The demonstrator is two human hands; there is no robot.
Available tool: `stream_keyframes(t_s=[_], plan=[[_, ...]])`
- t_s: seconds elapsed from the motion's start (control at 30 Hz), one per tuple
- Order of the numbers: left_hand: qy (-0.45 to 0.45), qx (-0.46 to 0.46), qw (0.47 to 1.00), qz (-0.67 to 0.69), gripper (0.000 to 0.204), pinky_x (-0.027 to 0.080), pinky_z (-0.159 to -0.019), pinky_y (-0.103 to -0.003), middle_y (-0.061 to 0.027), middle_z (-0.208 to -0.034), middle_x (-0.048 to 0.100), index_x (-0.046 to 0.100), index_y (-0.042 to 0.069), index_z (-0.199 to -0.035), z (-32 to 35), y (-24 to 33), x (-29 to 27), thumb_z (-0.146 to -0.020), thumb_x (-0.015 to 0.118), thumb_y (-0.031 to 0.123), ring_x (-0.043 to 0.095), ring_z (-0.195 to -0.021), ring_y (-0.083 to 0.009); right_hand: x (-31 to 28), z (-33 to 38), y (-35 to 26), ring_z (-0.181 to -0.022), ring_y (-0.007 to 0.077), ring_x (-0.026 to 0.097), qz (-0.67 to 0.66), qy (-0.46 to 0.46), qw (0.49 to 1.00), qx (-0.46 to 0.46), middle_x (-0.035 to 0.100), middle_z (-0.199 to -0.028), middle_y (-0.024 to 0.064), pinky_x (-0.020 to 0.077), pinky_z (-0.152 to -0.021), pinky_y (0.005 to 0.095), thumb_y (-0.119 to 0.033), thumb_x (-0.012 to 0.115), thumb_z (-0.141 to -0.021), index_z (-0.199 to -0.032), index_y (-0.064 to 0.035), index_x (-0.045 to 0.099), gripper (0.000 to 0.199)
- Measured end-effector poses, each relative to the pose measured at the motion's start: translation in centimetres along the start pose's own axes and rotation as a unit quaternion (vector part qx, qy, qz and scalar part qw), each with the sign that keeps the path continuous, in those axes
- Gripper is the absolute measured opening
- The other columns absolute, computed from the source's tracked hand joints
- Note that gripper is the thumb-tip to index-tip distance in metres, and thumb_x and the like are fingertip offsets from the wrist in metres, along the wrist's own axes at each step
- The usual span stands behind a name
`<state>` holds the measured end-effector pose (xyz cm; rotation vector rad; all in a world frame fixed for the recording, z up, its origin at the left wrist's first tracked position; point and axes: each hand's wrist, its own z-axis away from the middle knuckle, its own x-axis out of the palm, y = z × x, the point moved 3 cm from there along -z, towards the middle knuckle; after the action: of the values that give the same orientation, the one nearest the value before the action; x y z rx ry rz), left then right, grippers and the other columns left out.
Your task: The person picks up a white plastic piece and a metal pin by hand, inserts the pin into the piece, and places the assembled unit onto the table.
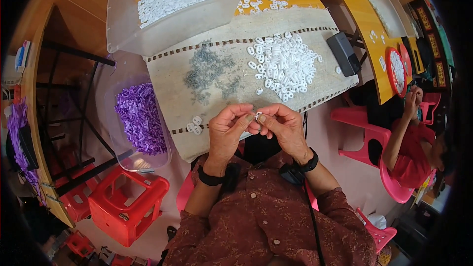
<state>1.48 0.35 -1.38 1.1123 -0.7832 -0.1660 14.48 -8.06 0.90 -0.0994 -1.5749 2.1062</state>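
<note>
Above the table's near edge, my left hand (227,127) and my right hand (286,129) meet with their fingertips pinched together. A small white plastic piece (257,115) shows between the two thumbs, held in my right fingertips. My left thumb and forefinger press close against it; whatever they pinch is too small to make out. Just beyond my hands lies a heap of white oval two-holed plastic pieces (288,64). To its left are scattered thin grey metal pieces (204,69), perhaps springs or pins. A few joined white pieces (195,125) rest left of my left hand.
A translucent bin (118,29) of white pieces stands at the far left, and a dark box (343,54) at the cloth's right edge. Purple pieces (140,118) fill a tub below left, near a red stool (125,207). Another person (411,152) sits at right.
</note>
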Motion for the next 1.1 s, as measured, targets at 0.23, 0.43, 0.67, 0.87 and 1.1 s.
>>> stream_keyframes(t_s=[0.23, 0.43, 0.67, 0.87, 1.1], plan=[[0.005, 0.021, 0.999, -0.043, 0.019, 0.056, -0.064, -0.023, -0.0096, -0.089, 0.067, 0.059, -0.005, -0.109, 0.2, 0.5, 0.3, -0.091, 0.059, 0.001, 0.065, -0.072, -0.0119, 0.2, 0.3, -0.3, -0.066, 0.0039, 0.058, 0.042, 0.011, 0.998, -0.035, 0.065, -0.081, 0.0006, 0.0452, -0.055, 0.0173, -0.007, 0.062, -0.092, -0.099, -0.0018, 0.064, 0.010], [0.010, 0.040, 0.997, -0.059, 0.019, 0.055, -0.063, -0.023, -0.0089, -0.089, 0.067, 0.060, -0.005, -0.108, 0.4, 0.6, 0.5, -0.091, 0.060, 0.000, 0.065, -0.072, -0.0112, 0.6, 0.6, -0.9, -0.064, 0.0048, 0.058, 0.088, 0.023, 0.992, -0.092, 0.060, -0.080, 0.0005, 0.0457, -0.056, 0.0181, -0.003, 0.063, -0.089, -0.097, -0.0005, 0.065, 0.008], [0.019, 0.067, 0.991, -0.110, 0.015, 0.054, -0.061, -0.022, -0.0073, -0.085, 0.066, 0.060, -0.005, -0.105, 0.6, 0.7, 0.9, -0.090, 0.060, -0.001, 0.063, -0.068, -0.0095, 0.6, 0.8, -1.4, -0.060, 0.0062, 0.059, 0.154, 0.023, 0.980, -0.123, 0.056, -0.078, 0.0024, 0.0452, -0.052, 0.0191, -0.002, 0.063, -0.089, -0.091, 0.0001, 0.067, 0.005], [0.024, 0.069, 0.992, -0.103, 0.013, 0.053, -0.060, -0.021, -0.0062, -0.084, 0.066, 0.061, -0.004, -0.103, 0.5, -0.1, 0.8, -0.090, 0.060, -0.001, 0.063, -0.067, -0.0088, 0.4, 0.8, -0.8, -0.063, 0.0062, 0.060, 0.092, 0.009, 0.994, -0.056, 0.063, -0.080, 0.0036, 0.0484, -0.054, 0.0196, -0.004, 0.060, -0.091, -0.097, 0.0008, 0.065, 0.008], [0.046, 0.071, 0.993, -0.084, 0.009, 0.053, -0.060, -0.021, -0.0053, -0.081, 0.066, 0.061, -0.003, -0.098, 0.2, -0.1, 1.2, -0.091, 0.061, 0.003, 0.062, -0.066, -0.0081, 0.3, 0.3, -0.6, -0.068, 0.0067, 0.060, 0.018, 0.025, 0.999, -0.034, 0.066, -0.080, 0.0035, 0.0498, -0.057, 0.0201, -0.006, 0.058, -0.094, -0.104, 0.0005, 0.064, 0.014]])
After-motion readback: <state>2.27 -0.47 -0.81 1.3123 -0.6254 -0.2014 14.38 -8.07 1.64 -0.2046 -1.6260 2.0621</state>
